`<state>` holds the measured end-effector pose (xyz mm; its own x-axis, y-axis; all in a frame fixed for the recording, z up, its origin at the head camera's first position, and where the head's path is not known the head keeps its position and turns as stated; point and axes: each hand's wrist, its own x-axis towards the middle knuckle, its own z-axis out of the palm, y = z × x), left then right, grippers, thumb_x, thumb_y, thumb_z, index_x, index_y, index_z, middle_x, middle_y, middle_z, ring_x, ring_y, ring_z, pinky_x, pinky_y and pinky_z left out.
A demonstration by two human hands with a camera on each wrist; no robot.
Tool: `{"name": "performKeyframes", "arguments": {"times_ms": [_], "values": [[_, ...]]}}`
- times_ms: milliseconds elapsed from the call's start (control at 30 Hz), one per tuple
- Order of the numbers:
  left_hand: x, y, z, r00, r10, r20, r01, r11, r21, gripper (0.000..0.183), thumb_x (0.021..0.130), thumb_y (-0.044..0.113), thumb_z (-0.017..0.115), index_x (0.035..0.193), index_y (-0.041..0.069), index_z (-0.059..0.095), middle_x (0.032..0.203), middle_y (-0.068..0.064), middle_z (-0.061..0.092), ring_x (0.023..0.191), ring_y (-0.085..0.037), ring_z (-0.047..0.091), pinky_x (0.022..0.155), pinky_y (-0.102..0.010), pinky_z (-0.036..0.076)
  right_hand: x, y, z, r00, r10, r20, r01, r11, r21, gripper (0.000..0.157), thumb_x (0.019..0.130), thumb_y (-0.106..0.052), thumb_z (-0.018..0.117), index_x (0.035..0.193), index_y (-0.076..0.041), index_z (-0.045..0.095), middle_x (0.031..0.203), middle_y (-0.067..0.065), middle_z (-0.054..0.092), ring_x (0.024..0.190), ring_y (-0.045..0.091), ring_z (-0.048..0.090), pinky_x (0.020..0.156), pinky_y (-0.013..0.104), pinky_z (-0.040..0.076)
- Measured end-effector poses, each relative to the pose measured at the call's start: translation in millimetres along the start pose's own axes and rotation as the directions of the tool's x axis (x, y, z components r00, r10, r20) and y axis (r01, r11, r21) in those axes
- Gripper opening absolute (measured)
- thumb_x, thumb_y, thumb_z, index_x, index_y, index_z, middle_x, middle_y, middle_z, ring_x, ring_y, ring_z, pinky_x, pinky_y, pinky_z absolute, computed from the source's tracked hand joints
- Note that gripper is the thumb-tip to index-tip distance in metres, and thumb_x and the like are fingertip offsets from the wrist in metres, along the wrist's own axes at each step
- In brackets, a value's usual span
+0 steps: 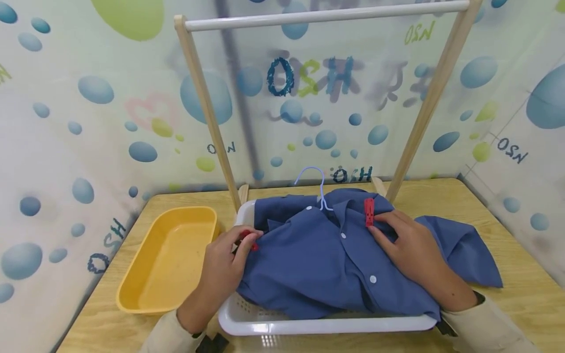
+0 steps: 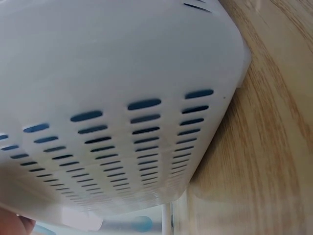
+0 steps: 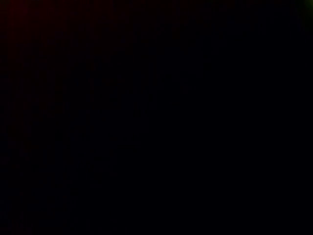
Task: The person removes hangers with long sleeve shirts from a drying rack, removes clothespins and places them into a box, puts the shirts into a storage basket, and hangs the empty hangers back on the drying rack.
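A blue button-up shirt [image 1: 300,264] with white buttons lies in a white perforated basket [image 1: 326,325], one part hanging over the right side. From its collar rises the hook of a light-blue hanger [image 1: 322,189]; the rest is hidden by cloth. My right hand [image 1: 412,245] pinches a red clothespin [image 1: 369,212] near the shirt's right shoulder. At the left shoulder, my left hand [image 1: 227,260] pinches another red clothespin [image 1: 254,247], mostly covered by the fingers. The left wrist view shows the basket's slotted wall [image 2: 122,63]. The right wrist view is almost black.
A yellow tray [image 1: 169,260] stands left of the basket on the wooden table [image 1: 521,255]. Behind the basket rises a wooden rack with a white crossbar [image 1: 326,17]. A patterned curtain [image 1: 265,127] covers the back.
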<state>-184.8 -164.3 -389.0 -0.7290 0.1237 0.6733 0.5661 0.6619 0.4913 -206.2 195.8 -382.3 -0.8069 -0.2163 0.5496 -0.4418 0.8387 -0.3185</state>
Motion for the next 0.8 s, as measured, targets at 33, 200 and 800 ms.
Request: {"name": "performKeyframes", "arguments": {"times_ms": [33,200,800], "values": [[0.2,0.0,-0.1,1.0,0.002,-0.002,-0.002,1.0,-0.002,0.011,0.092,0.007,0.069,0.102,0.01,0.071,0.087,0.003,0.073,0.075,-0.006,0.065,0.075,-0.01,0.052,0.0,0.1,0.2,1.0,0.001,-0.001,-0.001,1.0,0.001,0.026,0.086,-0.016,0.078,0.108,-0.005,0.071,0.102,0.014,0.071,0.084,0.03,0.07,0.07,0.05,0.055],[1.3,2.0,-1.3,1.0,0.0,-0.009,0.0,1.0,-0.004,0.011,0.092,0.007,0.069,0.102,0.01,0.072,0.084,0.003,0.072,0.075,-0.006,0.065,0.076,-0.013,0.053,0.3,0.8,0.3,1.0,0.001,-0.003,-0.001,1.0,0.0,0.026,0.085,-0.016,0.079,0.108,-0.006,0.071,0.102,0.014,0.071,0.083,0.029,0.069,0.07,0.051,0.055],[0.2,1.9,-1.7,0.998,0.03,-0.057,-0.032,0.999,-0.035,0.014,0.09,0.003,0.07,0.102,0.009,0.073,0.08,0.003,0.07,0.073,-0.009,0.064,0.076,-0.012,0.05,0.6,0.7,0.1,1.0,0.019,0.025,-0.019,1.0,-0.001,0.026,0.087,-0.018,0.078,0.109,-0.006,0.071,0.103,0.014,0.071,0.084,0.029,0.069,0.071,0.05,0.056]]}}
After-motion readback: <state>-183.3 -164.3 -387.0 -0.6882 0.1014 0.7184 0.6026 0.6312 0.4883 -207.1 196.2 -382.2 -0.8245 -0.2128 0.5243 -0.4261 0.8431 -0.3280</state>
